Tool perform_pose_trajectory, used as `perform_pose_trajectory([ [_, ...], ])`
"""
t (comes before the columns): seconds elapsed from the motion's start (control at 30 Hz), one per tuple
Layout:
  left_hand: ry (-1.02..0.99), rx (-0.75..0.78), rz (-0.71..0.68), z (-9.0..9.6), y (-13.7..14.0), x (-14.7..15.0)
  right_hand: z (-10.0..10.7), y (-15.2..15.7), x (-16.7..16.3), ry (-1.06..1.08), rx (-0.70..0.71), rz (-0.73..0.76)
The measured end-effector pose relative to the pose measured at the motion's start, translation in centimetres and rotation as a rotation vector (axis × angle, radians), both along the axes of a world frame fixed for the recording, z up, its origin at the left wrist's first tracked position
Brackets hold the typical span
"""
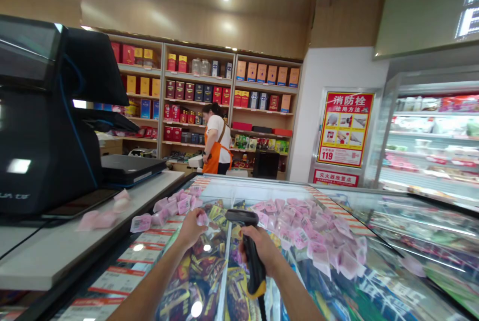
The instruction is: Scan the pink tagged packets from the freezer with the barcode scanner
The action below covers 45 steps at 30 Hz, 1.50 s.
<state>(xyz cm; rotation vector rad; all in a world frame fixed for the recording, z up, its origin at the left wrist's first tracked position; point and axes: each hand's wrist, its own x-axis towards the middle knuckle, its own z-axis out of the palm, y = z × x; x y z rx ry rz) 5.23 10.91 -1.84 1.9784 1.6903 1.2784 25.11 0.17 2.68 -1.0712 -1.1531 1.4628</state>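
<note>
My right hand [261, 251] is wrapped around the handle of a black and yellow barcode scanner [254, 266]. The scanner's head points left, toward my other hand. Between the fingertips of my left hand [191, 231] is a small pink package [202, 219], partly hidden by the fingers. Both hands are above the glass top of a chest freezer [220, 189]. A big heap of similar pink packages with barcode labels [299, 221] lies on the glass to the right. A smaller group of pink packages [170, 209] lies to the left of my left hand.
At left, a black checkout machine [48, 126] stands on a white counter [45, 256], with a few pink pieces [98, 220] near its edge. Wrapped ice creams [198, 271] show beneath the glass. A person in an orange apron [217, 149] stands by shelves of boxes. A refrigerated display [434, 136] is at right.
</note>
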Motion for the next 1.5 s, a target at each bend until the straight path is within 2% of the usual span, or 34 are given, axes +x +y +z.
perform_pose_trajectory([
  [0.33,-0.167,0.005,-0.024,0.6,0.4,1.5,0.4,-0.2,1.1,0.039,-0.016,0.02],
  [0.63,-0.207,0.0,-0.058,0.1,1.0,3.7,0.2,0.6,1.8,0.038,-0.009,-0.013],
  [0.83,-0.154,-0.069,-0.054,-0.6,0.8,7.5,0.9,1.2,4.5,0.056,0.018,-0.17],
  [1.07,-0.046,-0.129,-0.091,-0.3,0.3,11.8,1.2,1.8,9.0,0.05,0.049,-0.347],
  [1.3,0.049,-0.144,-0.141,-0.9,-0.3,15.9,0.8,2.0,11.9,0.019,0.012,-0.509],
  [1.4,0.091,-0.099,-0.122,-0.9,-0.3,15.5,0.4,2.2,12.3,0.022,0.018,-0.521],
  [1.5,0.133,-0.038,-0.021,-0.5,0.3,12.0,0.0,2.3,11.8,0.03,0.023,-0.493],
])
